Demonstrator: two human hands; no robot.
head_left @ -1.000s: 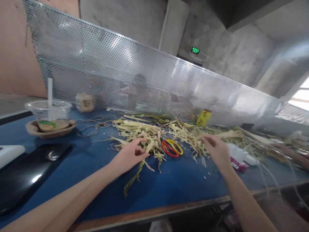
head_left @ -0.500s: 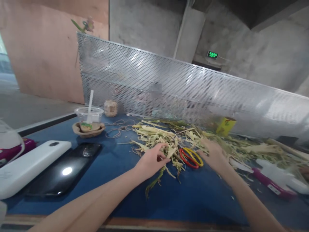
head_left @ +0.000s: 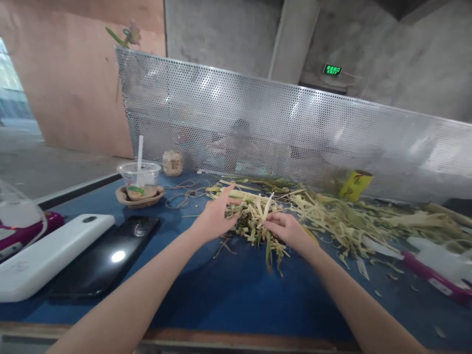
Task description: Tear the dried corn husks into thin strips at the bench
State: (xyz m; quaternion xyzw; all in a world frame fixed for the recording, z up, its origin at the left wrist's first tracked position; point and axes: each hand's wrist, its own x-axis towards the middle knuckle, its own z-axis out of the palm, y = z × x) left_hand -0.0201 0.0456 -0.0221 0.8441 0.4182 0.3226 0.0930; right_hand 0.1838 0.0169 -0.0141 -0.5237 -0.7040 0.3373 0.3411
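Note:
A tangled bundle of dried, pale-green plant strips that look like corn husk (head_left: 254, 223) lies in the middle of the table. At its left side is my left hand (head_left: 216, 216), open, thumb and fingers spread apart. My right hand (head_left: 289, 230) is at the bundle's right side, with thumb and fingertips pinched on a pale husk strip (head_left: 266, 209) that sticks up from it. Behind the right hand only a yellow curve of the scissors handle (head_left: 311, 236) shows; the rest of the scissors is hidden.
More loose husk (head_left: 342, 221) spreads right, near a yellow can (head_left: 356, 186) and a purple-and-white tool (head_left: 431, 275). On the left are a black phone (head_left: 106, 260), a white power bank (head_left: 55, 255) and a plastic cup (head_left: 138, 174). A perforated metal panel (head_left: 206, 113) stands behind.
My right hand has moved left from beside the scissors to the bundle and closed on a strip. My left hand has shifted left and its fingers have spread. The scissors are now mostly covered.

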